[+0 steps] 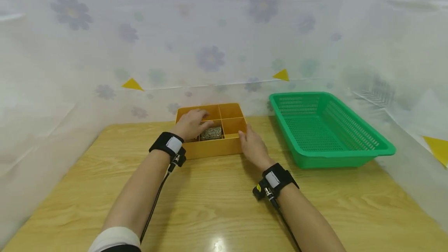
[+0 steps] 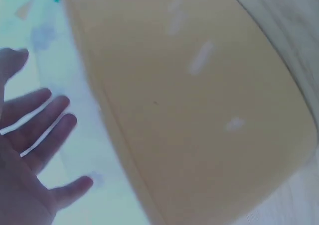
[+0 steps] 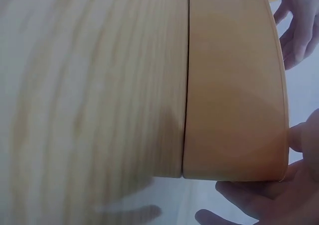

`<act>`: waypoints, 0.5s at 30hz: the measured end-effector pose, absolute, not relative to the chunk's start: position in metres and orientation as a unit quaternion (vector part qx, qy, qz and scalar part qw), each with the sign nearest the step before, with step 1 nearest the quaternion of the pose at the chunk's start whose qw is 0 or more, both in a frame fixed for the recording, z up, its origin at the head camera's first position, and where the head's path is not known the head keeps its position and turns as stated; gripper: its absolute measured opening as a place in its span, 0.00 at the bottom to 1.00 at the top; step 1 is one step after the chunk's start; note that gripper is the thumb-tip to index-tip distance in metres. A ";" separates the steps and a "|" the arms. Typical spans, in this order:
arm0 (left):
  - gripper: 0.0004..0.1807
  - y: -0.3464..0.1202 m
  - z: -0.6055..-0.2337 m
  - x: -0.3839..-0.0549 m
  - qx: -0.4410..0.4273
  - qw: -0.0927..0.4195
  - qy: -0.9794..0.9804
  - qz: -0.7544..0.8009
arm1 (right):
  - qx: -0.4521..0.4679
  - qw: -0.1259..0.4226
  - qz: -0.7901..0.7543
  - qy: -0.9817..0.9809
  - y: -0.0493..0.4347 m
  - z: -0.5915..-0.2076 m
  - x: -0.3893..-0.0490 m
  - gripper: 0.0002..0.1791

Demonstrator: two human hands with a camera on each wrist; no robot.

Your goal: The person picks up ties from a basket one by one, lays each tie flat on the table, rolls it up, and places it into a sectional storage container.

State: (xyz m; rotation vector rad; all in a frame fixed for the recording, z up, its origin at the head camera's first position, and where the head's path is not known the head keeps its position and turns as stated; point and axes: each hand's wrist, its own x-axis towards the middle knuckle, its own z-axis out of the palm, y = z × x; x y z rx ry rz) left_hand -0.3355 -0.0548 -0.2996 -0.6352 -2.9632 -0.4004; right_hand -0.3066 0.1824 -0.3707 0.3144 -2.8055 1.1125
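Note:
A yellow-orange divided box (image 1: 213, 149) stands on the wooden table with its open compartments facing up. In its front middle compartment lies a speckled grey-brown item (image 1: 212, 133); the front left compartment is mostly hidden behind my left hand (image 1: 191, 123). That hand hovers over the box's left half, fingers spread and holding nothing, as the left wrist view shows beside the box's front wall (image 2: 199, 110). At the front right corner, my right hand (image 1: 254, 147) holds the box, thumb at the rim and fingers along the side wall.
To the right of the box sits a green plastic basket (image 1: 322, 131) with slotted walls and nothing in it. A pale flowered sheet (image 1: 210, 42) hangs behind and around the table (image 1: 210, 197). Cables run back from both wrist bands.

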 end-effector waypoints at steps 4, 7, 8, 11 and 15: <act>0.27 -0.056 -0.294 -0.313 -0.202 0.102 -0.968 -0.109 | 0.118 0.039 0.366 -0.922 0.188 -0.369 -0.310 0.36; 0.28 -0.057 -0.293 -0.297 -0.192 0.134 -0.967 -0.106 | 0.131 0.026 0.368 -0.920 0.195 -0.367 -0.311 0.36; 0.28 -0.057 -0.293 -0.292 -0.187 0.145 -0.965 -0.110 | 0.134 0.023 0.367 -0.920 0.198 -0.366 -0.311 0.36; 0.30 -0.058 -0.297 -0.277 -0.177 0.183 -0.958 -0.128 | 0.134 0.014 0.370 -0.919 0.204 -0.366 -0.310 0.37; 0.32 -0.057 -0.303 -0.259 -0.171 0.220 -0.951 -0.131 | 0.121 0.018 0.368 -0.922 0.209 -0.362 -0.305 0.40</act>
